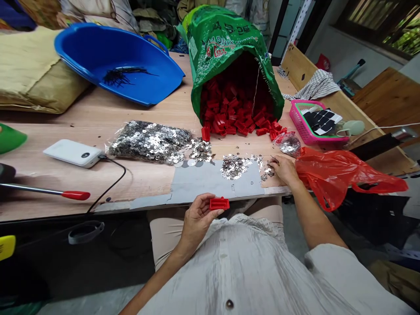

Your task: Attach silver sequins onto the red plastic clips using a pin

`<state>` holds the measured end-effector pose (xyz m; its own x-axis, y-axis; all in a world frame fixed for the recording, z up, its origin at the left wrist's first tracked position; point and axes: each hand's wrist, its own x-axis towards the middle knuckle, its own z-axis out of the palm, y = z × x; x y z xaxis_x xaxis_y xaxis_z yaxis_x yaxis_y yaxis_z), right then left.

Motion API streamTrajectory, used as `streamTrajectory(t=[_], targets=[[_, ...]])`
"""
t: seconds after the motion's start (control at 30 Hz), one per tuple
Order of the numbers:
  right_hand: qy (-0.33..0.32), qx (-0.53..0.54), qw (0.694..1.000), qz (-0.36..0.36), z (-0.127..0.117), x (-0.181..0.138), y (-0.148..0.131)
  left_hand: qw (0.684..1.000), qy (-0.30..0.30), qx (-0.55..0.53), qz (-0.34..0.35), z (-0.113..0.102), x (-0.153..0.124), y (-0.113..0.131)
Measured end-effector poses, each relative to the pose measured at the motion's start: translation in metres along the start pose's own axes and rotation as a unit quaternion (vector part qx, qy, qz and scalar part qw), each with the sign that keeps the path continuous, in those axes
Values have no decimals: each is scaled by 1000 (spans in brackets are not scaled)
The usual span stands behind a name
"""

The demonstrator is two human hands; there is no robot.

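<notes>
"On the near side of the gray sheet [197, 183], what is there?"

"A red plastic housing [219, 204], pinched between thumb and fingers of the left hand [198, 214], its recessed face showing."

"And the right hand [285, 169]?"

"Just off the sheet's right end, fingertips drawn together beside scattered silver metal pieces [267, 173] (whether they grip one, I cannot tell)."

"Any handling advice?"

"Probably steady the housing; thin scatter should separate more easily than the sheet's denser silver heap [234, 167]."
</notes>
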<state>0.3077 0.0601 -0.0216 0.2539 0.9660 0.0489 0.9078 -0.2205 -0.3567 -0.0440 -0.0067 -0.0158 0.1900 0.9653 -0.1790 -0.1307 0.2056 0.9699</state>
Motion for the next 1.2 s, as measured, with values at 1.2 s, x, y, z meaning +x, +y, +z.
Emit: streamTrajectory(t=[1.2], targets=[[-36,326,925,-194,-9,-80,-113,880,96,286,366,11,6,8]])
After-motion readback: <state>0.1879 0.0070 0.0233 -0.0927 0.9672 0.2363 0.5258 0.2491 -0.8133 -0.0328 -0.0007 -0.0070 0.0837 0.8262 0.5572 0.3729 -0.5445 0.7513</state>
